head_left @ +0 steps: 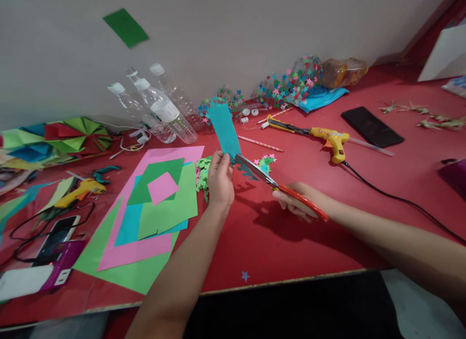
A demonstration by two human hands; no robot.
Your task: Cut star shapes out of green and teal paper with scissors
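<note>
My left hand (pixel 221 181) pinches the lower part of a blue paper strip (pixel 225 127), which stands up tilted above the table. My right hand (pixel 300 200) grips red-handled scissors (pixel 304 201). Their blades reach the strip's lower right edge, right by my left fingertips. Below the blades, that edge is jagged with cut-outs. Behind my left hand lies a heap of green and pink paper stars (pixel 204 176). More small stars (pixel 265 162) lie beyond the scissors. A single blue star (pixel 245 276) rests near the table's front edge.
Stacked coloured paper (pixel 163 183) lies left of my left arm. Plastic bottles (pixel 171 110) lean on the wall. A yellow glue gun (pixel 329 141) trails its cord at right, near a black phone (pixel 372 127). Another glue gun (pixel 80 191) and a purple-white charger (pixel 63 263) sit far left.
</note>
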